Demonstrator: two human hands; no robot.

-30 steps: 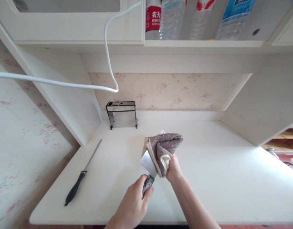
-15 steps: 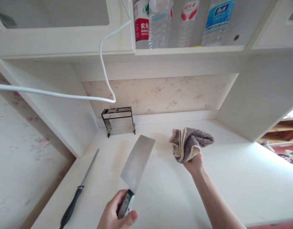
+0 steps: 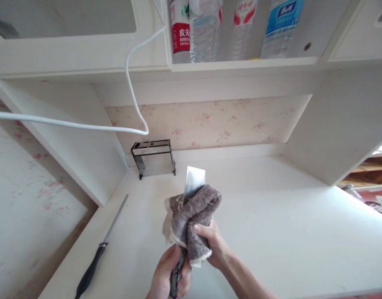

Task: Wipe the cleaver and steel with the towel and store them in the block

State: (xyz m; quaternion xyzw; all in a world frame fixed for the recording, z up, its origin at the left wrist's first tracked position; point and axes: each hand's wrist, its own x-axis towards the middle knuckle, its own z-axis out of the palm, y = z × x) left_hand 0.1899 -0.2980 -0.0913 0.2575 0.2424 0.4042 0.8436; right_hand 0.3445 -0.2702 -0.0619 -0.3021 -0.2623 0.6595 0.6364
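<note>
A cleaver (image 3: 194, 179) with a broad, smooth, silvery metal blade and a dark handle is held in front of the clear-sided, black-edged knife block (image 3: 155, 162) and to its right. The left hand (image 3: 170, 274) has its fingers wrapped around the handle. The right hand (image 3: 214, 243) grips a brown, fuzzy cloth (image 3: 206, 203) with cream edging, thumb on top; the cloth is folded over the blade, leaving the squared end bare. Above the block and to its right, a bottle (image 3: 181, 39) has a red label reading "农夫", with small Latin letters beneath; a clear bottle (image 3: 281, 29) nearby wears a blue label. In front of the block and to its left, a slim metal rod with a black handle (image 3: 93, 265) lies on the smooth white counter (image 3: 271, 232).
</note>
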